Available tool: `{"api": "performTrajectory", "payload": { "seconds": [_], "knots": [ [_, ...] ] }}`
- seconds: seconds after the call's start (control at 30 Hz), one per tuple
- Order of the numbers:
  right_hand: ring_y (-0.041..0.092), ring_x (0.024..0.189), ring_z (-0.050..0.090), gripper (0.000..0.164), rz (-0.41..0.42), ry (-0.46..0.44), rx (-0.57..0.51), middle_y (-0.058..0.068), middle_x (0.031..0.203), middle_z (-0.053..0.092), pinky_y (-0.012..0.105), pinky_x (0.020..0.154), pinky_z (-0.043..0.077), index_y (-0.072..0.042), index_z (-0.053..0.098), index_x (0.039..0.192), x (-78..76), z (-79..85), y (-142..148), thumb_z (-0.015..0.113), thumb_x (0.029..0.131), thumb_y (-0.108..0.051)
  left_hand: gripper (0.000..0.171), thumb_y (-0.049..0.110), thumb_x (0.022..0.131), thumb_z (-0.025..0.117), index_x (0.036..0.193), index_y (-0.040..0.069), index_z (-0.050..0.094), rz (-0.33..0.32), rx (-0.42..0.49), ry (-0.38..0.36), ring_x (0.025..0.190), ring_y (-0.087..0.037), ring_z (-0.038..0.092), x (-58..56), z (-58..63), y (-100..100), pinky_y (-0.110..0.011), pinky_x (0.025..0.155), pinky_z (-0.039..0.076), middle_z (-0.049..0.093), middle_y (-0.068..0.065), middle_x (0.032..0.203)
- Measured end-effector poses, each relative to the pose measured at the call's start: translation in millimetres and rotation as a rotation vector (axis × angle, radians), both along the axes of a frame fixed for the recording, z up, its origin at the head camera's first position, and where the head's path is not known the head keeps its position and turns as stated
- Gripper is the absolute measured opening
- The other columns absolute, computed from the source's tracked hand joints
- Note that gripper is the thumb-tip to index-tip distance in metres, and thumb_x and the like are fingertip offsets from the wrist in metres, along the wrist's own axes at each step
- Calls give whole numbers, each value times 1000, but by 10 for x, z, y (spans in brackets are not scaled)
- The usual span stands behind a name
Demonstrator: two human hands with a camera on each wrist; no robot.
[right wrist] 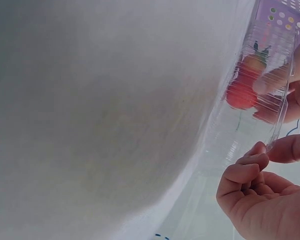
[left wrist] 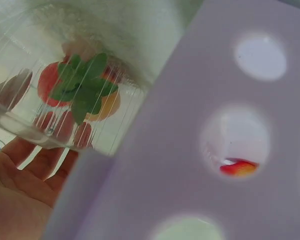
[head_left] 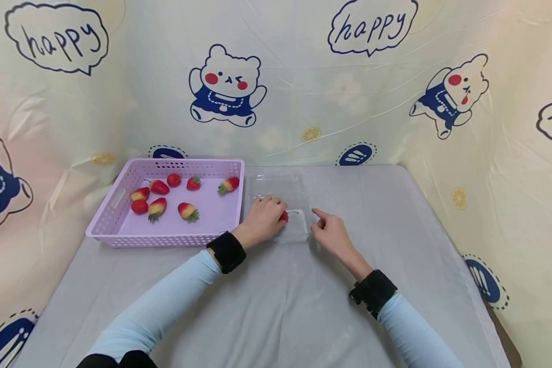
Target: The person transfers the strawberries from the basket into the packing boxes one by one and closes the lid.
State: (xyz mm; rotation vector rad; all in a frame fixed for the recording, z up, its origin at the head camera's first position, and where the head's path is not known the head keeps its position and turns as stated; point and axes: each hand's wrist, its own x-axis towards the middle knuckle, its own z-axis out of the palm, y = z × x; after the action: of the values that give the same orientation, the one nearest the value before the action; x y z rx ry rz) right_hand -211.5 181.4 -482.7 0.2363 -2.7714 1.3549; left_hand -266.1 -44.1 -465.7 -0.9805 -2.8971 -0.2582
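A clear plastic container [head_left: 278,181] lies with its lid folded back, just right of the basket. My left hand [head_left: 263,219] reaches into it, fingertips and thumb around a red cherry [head_left: 283,215] with a thin stem. Beside that cherry, a strawberry [right wrist: 255,62] with green leaves shows through the ribbed plastic in the right wrist view. The same strawberry's leaves [left wrist: 85,85] face the left wrist camera. At the container's right edge, my right hand [head_left: 333,234] pinches the rim between thumb and forefinger, its other fingers curled in.
A purple perforated basket [head_left: 165,240] stands to the left, holding several strawberries [head_left: 157,208] and red cherries [head_left: 174,179]. Its right wall is close beside my left wrist. A grey cloth [head_left: 276,306] covers the table, and a printed curtain [head_left: 290,92] hangs behind it.
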Motion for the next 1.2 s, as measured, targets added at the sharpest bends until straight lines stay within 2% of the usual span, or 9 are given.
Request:
{"api": "performTrajectory", "payload": {
  "seconds": [0.2, 0.43, 0.8, 0.9, 1.2],
  "knots": [
    [12, 54, 37, 53, 0, 3, -1, 0, 64, 47, 28, 55, 33, 7, 59, 144, -4, -5, -11, 56, 91, -1, 30, 29, 100, 73, 121, 8, 73, 5, 59, -18, 109, -32, 63, 1, 44, 6, -53, 98, 51, 71, -11, 117],
    [13, 54, 36, 54, 6, -1, 1, 0, 63, 45, 28, 55, 33, 7, 58, 145, 3, 11, -10, 55, 92, -1, 36, 28, 100, 73, 128, 6, 73, 25, 120, -59, 110, -31, 65, -27, 164, -9, -53, 100, 52, 71, -11, 119],
    [12, 54, 32, 53, 3, 2, 6, -2, 61, 41, 28, 55, 31, 7, 58, 145, 17, 3, -5, 55, 92, -2, 39, 28, 100, 73, 130, 4, 72, 41, 136, 4, 112, -31, 67, -62, 422, -99, -48, 96, 56, 71, -13, 121],
    [12, 53, 32, 53, 7, -2, 5, -2, 61, 41, 28, 55, 31, 7, 58, 145, 19, -7, -1, 55, 92, -2, 41, 30, 99, 74, 131, 5, 72, 44, 145, -2, 111, -31, 67, -65, 481, -141, -46, 94, 57, 71, -13, 123],
    [12, 53, 31, 53, 3, -5, 2, -2, 62, 41, 28, 55, 30, 6, 59, 145, 15, 14, -15, 55, 92, -3, 45, 33, 98, 75, 134, 6, 71, 56, 184, -22, 116, -32, 66, -106, 657, -243, -46, 99, 54, 70, -14, 128]
  ]
}}
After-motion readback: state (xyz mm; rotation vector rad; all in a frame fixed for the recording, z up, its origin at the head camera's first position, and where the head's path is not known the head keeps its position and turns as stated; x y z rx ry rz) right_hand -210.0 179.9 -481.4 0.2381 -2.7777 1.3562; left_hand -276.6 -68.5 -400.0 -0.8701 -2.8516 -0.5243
